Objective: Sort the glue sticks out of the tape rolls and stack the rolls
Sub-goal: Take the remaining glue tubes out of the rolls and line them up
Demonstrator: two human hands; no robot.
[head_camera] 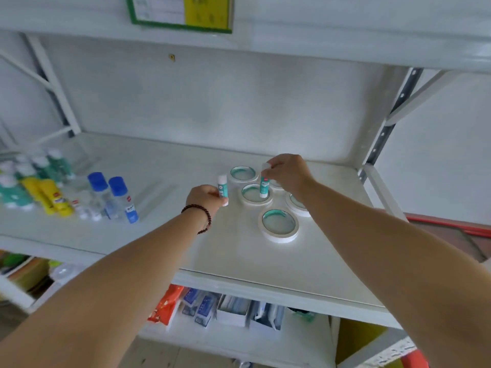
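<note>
White shelf (159,168), flat tape rolls (278,224) (teal-cored), both hands (206,199) gripping upright white-teal glue sticks (221,187).

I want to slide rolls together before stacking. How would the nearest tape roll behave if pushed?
The nearest tape roll lies flat on the shelf, so it should slide rather than roll. It looks thin and hollow, so probably light. The shelf looks glossy, so it may skid easily.

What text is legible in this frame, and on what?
None legible.
Green-framed sign: print blurred.
Glue stick in left hand: label too small.
Glue stick in right hand: label too small.
Blue-capped bottles: labels blurred.
Yellow bottles: red logo unreadable.
</note>
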